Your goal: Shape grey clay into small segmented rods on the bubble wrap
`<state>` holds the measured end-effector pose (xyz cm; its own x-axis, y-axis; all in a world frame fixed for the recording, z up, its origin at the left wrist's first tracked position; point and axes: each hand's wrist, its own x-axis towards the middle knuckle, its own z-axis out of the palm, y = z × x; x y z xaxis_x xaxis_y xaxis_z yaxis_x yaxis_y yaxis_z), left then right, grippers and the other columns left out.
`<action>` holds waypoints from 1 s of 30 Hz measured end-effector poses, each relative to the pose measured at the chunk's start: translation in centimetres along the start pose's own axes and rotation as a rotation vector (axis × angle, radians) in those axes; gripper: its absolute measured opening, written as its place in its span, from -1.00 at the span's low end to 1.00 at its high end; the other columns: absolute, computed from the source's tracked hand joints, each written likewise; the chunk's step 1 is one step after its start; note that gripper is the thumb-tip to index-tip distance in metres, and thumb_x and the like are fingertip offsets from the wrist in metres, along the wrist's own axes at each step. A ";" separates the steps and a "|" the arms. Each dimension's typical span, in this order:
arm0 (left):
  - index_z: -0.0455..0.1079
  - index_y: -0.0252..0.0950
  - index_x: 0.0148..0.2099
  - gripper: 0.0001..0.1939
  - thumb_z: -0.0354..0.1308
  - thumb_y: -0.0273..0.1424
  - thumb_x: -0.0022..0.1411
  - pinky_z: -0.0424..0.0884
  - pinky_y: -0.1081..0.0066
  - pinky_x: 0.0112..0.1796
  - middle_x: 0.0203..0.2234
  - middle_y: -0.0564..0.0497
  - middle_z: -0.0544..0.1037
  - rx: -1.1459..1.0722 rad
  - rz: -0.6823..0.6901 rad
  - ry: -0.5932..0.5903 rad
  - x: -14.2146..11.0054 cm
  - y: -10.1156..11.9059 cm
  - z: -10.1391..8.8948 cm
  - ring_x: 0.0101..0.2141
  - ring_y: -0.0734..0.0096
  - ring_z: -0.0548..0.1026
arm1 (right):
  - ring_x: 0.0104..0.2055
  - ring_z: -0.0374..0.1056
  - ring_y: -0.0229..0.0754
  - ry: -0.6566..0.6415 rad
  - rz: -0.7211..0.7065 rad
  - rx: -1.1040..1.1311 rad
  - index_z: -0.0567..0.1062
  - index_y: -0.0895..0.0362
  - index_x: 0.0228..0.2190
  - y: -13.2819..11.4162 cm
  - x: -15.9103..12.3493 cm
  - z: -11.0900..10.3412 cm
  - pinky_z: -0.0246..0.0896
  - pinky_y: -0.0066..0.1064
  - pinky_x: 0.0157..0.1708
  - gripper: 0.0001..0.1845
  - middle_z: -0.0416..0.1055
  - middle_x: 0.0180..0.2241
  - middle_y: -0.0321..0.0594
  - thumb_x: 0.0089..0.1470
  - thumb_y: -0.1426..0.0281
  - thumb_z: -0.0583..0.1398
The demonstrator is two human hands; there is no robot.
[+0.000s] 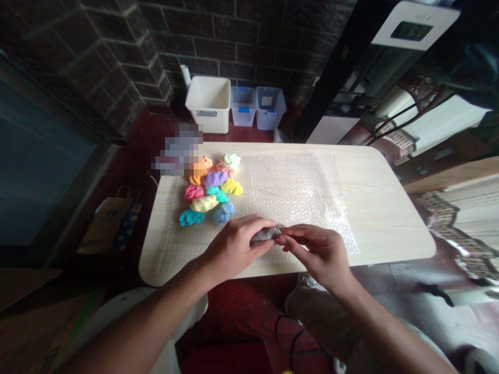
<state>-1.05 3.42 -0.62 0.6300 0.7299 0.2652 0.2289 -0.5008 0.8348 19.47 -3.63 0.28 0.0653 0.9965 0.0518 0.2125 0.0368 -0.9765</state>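
Note:
Over the front edge of the table, a small grey rolled cloth [265,236] like a balled-up sock is held between both hands. My left hand [239,244] is closed round its left end, thumb below and fingers above. The fingertips of my right hand [322,252] pinch its right end. Just beyond my left hand lies a blue cloth bundle [223,213]. Behind it sit several more soft bundles, among them a teal one [191,217], a pale yellow one [203,203], a purple one [215,178] and a bright yellow one [232,186].
Bubble wrap [288,192] covers much of the light wooden table [384,208]. Beyond the far edge stand a white bin [210,111] and two clear plastic boxes [244,106]. A paper bag [103,223] stands on the floor at left. A blurred patch hides the table's back-left corner.

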 end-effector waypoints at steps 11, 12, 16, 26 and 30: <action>0.47 -0.32 0.03 -0.74 0.23 -0.60 0.31 0.55 0.32 -0.17 -0.23 -0.06 0.61 0.220 0.124 0.054 -0.8 0.2 1.1 -0.21 0.26 0.61 | -0.52 0.59 -0.13 0.068 0.156 0.047 0.74 0.17 -0.37 -0.1 0.0 1.1 0.53 -0.40 -0.51 -0.86 0.69 -0.48 -0.10 0.04 0.34 0.43; 0.47 -0.31 0.03 -0.74 0.23 -0.60 0.31 0.55 0.32 -0.17 -0.22 -0.06 0.61 0.216 0.115 0.050 -0.8 0.2 1.2 -0.20 0.26 0.61 | -0.52 0.59 -0.13 0.070 0.154 0.045 0.74 0.17 -0.38 0.0 0.0 1.2 0.53 -0.40 -0.52 -0.85 0.69 -0.48 -0.10 0.04 0.33 0.42; 0.48 -0.29 -0.01 -0.76 0.23 -0.60 0.30 0.55 0.33 -0.18 -0.23 -0.05 0.61 0.195 0.103 0.044 -0.7 0.1 1.1 -0.21 0.28 0.61 | -0.53 0.57 -0.15 0.049 0.153 0.079 0.74 0.17 -0.41 -0.1 0.1 1.1 0.52 -0.43 -0.52 -0.84 0.66 -0.52 -0.11 0.05 0.31 0.43; 0.45 -0.30 0.09 -0.73 0.19 -0.51 0.36 0.57 0.26 -0.11 -0.16 -0.10 0.64 0.165 0.117 0.041 -0.5 0.4 0.6 -0.13 0.23 0.61 | -0.49 0.61 -0.15 0.002 0.143 0.099 0.75 0.13 -0.35 -0.3 0.2 0.8 0.56 -0.44 -0.45 -0.85 0.69 -0.48 -0.14 0.04 0.31 0.45; 0.48 -0.30 0.09 -0.75 0.13 -0.51 0.41 0.56 0.24 -0.10 -0.14 -0.11 0.65 0.146 0.088 0.001 -0.5 0.5 0.8 -0.12 0.23 0.61 | -0.45 0.65 -0.08 0.022 0.074 -0.103 0.72 0.15 -0.30 0.1 -0.3 0.9 0.57 -0.38 -0.47 -0.85 0.71 -0.43 -0.13 0.12 0.32 0.39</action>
<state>-0.66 2.43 -0.77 0.6520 0.6803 0.3348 0.2781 -0.6253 0.7291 18.64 -3.82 -0.04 0.1054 0.9943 -0.0143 0.3047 -0.0460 -0.9513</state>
